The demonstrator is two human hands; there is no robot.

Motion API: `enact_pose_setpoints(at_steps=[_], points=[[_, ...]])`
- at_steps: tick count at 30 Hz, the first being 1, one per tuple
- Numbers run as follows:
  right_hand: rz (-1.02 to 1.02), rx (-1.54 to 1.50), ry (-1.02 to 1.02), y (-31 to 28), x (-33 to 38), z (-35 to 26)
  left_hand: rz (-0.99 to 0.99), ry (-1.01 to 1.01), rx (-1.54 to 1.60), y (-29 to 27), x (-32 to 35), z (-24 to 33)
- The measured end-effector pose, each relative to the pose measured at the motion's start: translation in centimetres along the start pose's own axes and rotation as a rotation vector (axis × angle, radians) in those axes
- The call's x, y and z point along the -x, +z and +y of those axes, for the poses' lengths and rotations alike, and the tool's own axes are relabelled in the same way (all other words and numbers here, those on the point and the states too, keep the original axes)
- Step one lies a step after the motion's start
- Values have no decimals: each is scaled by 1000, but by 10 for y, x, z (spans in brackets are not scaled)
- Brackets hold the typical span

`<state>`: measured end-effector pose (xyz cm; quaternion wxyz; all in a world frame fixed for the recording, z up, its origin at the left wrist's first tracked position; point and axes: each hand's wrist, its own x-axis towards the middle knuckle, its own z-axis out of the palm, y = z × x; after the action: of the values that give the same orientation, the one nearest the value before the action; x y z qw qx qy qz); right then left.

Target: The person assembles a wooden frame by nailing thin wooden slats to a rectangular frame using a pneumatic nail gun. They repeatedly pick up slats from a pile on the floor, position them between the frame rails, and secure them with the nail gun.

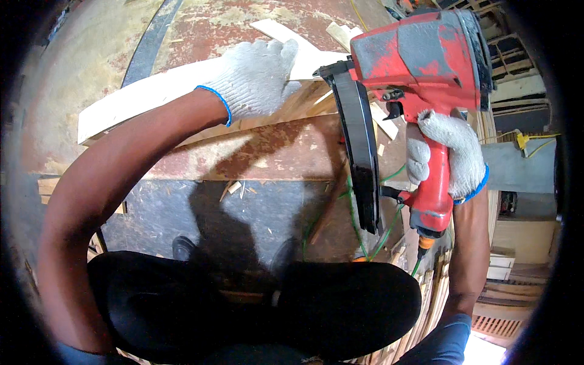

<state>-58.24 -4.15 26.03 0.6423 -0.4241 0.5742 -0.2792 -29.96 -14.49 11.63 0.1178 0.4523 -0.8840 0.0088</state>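
My right hand (453, 149), in a white knit glove with a blue cuff, is wrapped around the handle of a red and grey pneumatic nail gun (420, 67). Its long black magazine (360, 146) hangs toward me, and its nose is close to the right end of a pale curved wooden board (152, 88). Gloved the same way, my left hand (255, 76) grips that board near this end, fingers over the far side and thumb toward me. Another pale wood piece (283, 33) meets the board beyond the glove. The gun partly hides the joint.
The boards lie over a worn, red-stained work surface (243, 149). A green air hose (389, 228) trails below the gun past wood scraps (232, 187) on the dark floor. Long wood strips (426, 304) lie by my right leg; stacked wooden pieces (517, 243) stand farther right.
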Motion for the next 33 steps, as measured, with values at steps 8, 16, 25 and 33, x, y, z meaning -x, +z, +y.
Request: enact_pose_setpoints(at_steps=[8,16,25,33], points=[[66,38,40,10,-13,-14,17,-16,54,9,-2,-4],[3,102,84,29,-23,-43,61,-25,82,16,2,-8],[98,211,170,46,-33,-65,60,-32,93,14,4,-7],[142,354,121,57,-16,-77,49,-14,139,9,-5,-1]])
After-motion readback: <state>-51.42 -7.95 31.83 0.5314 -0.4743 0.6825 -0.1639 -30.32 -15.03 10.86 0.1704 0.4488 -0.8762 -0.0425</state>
